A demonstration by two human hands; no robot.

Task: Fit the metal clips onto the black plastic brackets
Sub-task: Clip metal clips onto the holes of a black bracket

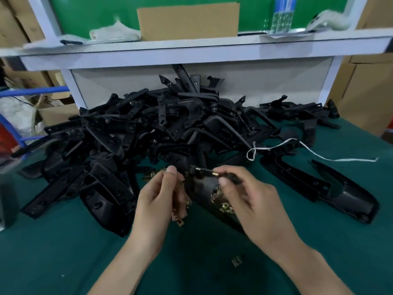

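The bracket [202, 185] in progress was up off the table, held between both hands near the middle of the view, just in front of the big heap. It already had two brass-coloured metal clips [214, 173] sitting on its top edge. The right hand [253, 199] had its fingers wrapped round the bracket's upper bar, thumb tip tucked right under the nearer clip. The left hand [157, 196] was curled, thumb pointing up, hard against the bracket's left edge. A few clips poked out below its fingers, but honestly I couldn't tell if it was gripping the bracket, the clips or both.

Under and behind the hands was a loose scatter of clips [225, 206] on the green mat [63, 252], plus one stray clip [237, 261] lying closer in, between the forearms.

Behind all that, the pile of black brackets [148, 128] was a proper tangled mess across the back of the table, running up to the white shelf frame [191, 58]. A couple of long brackets [319, 184] lay apart off to the right, and a white string [276, 147] was draped over the pile's right end. Up on the shelf stood a cardboard sheet [188, 21], with a white cloth [114, 31] beside it.
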